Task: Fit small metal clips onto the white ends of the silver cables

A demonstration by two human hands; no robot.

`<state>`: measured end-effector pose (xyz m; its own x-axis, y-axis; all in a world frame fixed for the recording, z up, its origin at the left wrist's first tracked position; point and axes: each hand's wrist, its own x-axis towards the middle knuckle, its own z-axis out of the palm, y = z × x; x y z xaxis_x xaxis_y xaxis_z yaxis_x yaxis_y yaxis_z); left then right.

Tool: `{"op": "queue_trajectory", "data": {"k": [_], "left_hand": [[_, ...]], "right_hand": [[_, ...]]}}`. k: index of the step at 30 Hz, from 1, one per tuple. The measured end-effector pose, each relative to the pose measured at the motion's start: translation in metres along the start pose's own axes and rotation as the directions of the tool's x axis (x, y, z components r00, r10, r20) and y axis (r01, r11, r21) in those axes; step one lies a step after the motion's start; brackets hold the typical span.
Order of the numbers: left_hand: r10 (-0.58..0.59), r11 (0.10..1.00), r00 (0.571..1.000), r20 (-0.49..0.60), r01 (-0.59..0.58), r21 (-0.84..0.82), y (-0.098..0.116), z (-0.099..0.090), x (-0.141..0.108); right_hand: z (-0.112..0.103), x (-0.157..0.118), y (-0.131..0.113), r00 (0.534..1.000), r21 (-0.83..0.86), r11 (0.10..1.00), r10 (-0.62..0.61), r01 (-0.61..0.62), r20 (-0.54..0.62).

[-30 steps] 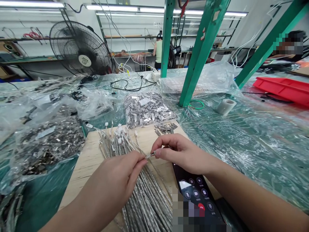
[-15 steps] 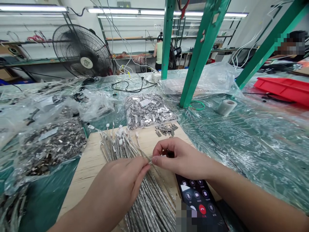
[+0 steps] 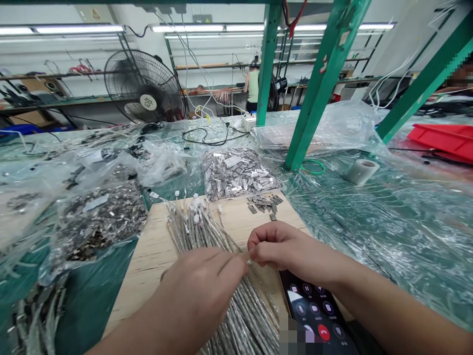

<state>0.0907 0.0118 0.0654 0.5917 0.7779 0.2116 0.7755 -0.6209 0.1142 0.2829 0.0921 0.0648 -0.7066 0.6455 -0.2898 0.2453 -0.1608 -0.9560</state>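
My left hand [image 3: 207,278] is closed in a pinch around a thin silvery cable, above a bundle of braided cables [image 3: 236,301] with small white connectors [image 3: 195,207] at their far ends. Close to its fingertips, my right hand [image 3: 283,246] is also pinched; whatever lies between its fingers is hidden. Both hands are over a pale wooden board [image 3: 140,266]. Small flat metal pieces [image 3: 264,203] lie loose on the board beyond my right hand. Under my right wrist is a phone [image 3: 314,310] with a call screen lit.
A clear bag of metal pieces [image 3: 236,172] sits behind the board; another bag [image 3: 103,217] is to the left. At right are a film roll [image 3: 362,171], a green post [image 3: 314,88] and a red tray [image 3: 443,140]. A fan [image 3: 144,88] and a person [image 3: 253,86] are farther back.
The view has shifted, so the scene sits lower and farther right. Both hands stay pinched close together. One metal piece now shows just beyond my right hand.
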Motion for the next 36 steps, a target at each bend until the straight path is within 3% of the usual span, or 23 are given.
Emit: {"op": "queue_trajectory", "data": {"k": [4, 10, 13, 16, 21, 25, 36], "left_hand": [[0.123, 0.992, 0.991, -0.043, -0.123, 0.018, 0.0, -0.004, 0.0], [0.255, 0.967, 0.931, -0.261, -0.242, 0.081, 0.0, -0.007, 0.002], [0.206, 0.979, 0.936, -0.285, -0.197, 0.06, -0.003, -0.004, 0.003], [0.095, 0.995, 0.95, -0.298, -0.091, 0.027, -0.007, -0.003, 0.006], [0.042, 0.999, 0.955, -0.293, -0.035, 0.03, -0.009, -0.003, 0.007], [0.025, 0.999, 0.954, -0.298, -0.013, 0.042, -0.009, -0.001, 0.006], [0.035, 0.998, 0.949, -0.315, -0.014, 0.068, -0.006, -0.002, 0.006]], "right_hand": [[0.002, -0.002, -0.001, 0.999, 0.053, 0.997, 0.048, -0.05, 0.025], [0.004, -0.007, -0.005, 0.987, 0.239, 0.958, 0.149, -0.16, 0.063], [0.003, -0.007, -0.006, 0.99, 0.302, 0.943, 0.131, -0.142, 0.058], [0.001, -0.007, -0.008, 0.999, 0.282, 0.958, 0.044, -0.044, 0.006], [-0.003, -0.007, -0.009, 0.994, 0.019, 0.997, -0.077, 0.079, -0.082], [-0.002, -0.007, -0.008, 0.991, -0.142, 0.988, -0.083, 0.068, -0.104], [-0.002, -0.005, -0.008, 0.995, -0.08, 0.993, -0.087, 0.083, -0.051]]}}
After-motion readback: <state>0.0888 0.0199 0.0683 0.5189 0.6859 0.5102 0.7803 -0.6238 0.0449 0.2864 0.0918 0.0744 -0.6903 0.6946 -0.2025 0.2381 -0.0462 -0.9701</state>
